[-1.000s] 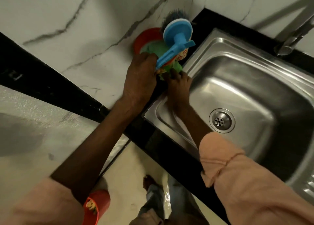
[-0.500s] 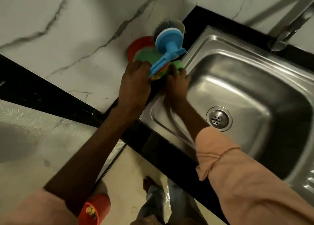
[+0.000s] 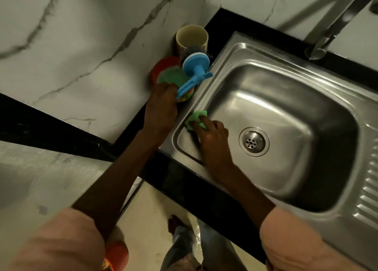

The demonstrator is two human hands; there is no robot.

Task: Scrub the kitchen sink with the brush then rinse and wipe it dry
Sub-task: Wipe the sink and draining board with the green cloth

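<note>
We're looking at a brushed stainless-steel rectangular sink (image 3: 286,111) gleaming with soft highlights, a smooth blue plastic round-headed brush (image 3: 196,66), a green fibrous scrub pad (image 3: 196,118) looking matt, and glossy grey-veined white marble walling (image 3: 86,45) shining behind.

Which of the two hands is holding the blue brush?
The left hand grips the blue brush by its handle, beside the sink. The right hand holds a green scrub pad instead.
</note>
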